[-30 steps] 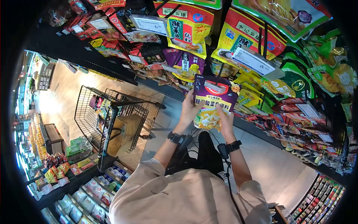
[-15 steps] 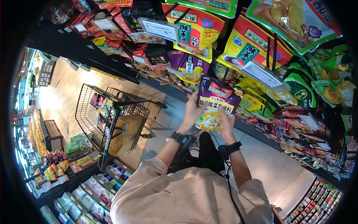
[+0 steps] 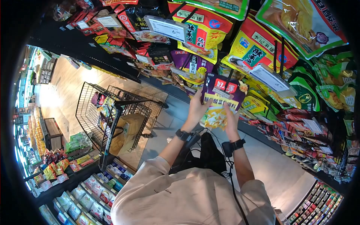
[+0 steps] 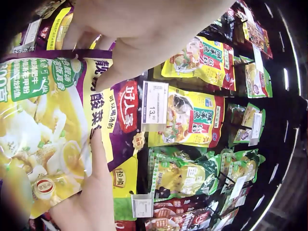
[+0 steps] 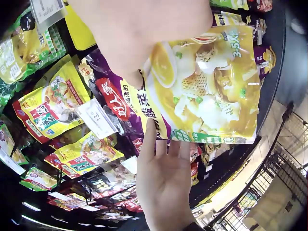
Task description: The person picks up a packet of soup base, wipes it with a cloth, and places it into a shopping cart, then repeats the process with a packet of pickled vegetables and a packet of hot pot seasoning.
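Observation:
Both hands hold a purple-and-yellow pouch of pickled-cabbage fish seasoning (image 3: 217, 118) at the shelf front. My left hand (image 3: 196, 109) grips its left edge, thumb across the printed front (image 4: 33, 139). From the other side my right hand (image 3: 231, 120) pinches the lower right edge, its thumb also on the front. The pouch's upper part overlaps a hook with a price tag (image 4: 155, 105). In the right wrist view, the pouch (image 5: 207, 91) has its picture side showing, with the right hand (image 5: 144, 33) across one edge. Most fingers are hidden behind the pouch.
Yellow-and-red pouches (image 3: 258, 43) hang on hooks above, with price tags (image 3: 275, 78) jutting out. Another purple pouch (image 3: 193, 65) hangs to the left. A wire shopping cart (image 3: 84, 108) holding packets and a brown bag (image 3: 127, 133) stands at left. Cables hang from the wrist cameras.
The shelf and pouch have shifted slightly right in the head view. The pouch has tilted so its red brand label shows more plainly. Both hands keep their hold.

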The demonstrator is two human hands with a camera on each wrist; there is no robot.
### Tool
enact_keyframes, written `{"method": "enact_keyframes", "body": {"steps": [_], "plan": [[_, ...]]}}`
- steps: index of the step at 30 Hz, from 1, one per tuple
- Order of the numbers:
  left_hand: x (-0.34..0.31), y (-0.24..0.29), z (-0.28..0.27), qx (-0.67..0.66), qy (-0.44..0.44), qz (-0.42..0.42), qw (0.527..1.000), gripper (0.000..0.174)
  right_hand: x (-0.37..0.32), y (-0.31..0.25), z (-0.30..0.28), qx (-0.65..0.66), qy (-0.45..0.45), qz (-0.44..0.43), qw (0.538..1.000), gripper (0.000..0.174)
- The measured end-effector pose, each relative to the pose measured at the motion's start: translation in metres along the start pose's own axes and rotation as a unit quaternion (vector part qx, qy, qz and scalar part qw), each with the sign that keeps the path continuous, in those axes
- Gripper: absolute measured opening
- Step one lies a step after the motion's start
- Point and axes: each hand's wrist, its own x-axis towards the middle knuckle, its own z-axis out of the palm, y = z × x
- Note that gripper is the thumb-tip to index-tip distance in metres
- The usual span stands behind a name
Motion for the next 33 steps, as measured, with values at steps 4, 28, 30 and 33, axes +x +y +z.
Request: {"method": "enact_keyframes", "body": {"steps": [4,28,30,33], "plan": [[0.02,-0.004,0.005,0.11,0.0,0.069,0.992,0.09,0.051,0.006,-0.001,-0.037,0.027,-0.049,0.998,0.034],[-0.263,0.126,-0.256,-0.024,0.38,-0.064,0.923,0.049,0.168,0.076,-0.024,-0.29,0.078,-0.162,0.94,0.063],[-0.293,0.124,-0.283,-0.041,0.414,-0.07,0.907,0.048,0.172,0.108,-0.03,-0.256,0.1,-0.197,0.941,0.057],[-0.336,0.1,-0.326,-0.069,0.465,-0.031,0.882,0.045,0.109,0.111,0.0,-0.279,-0.126,-0.005,0.952,0.034]]}}
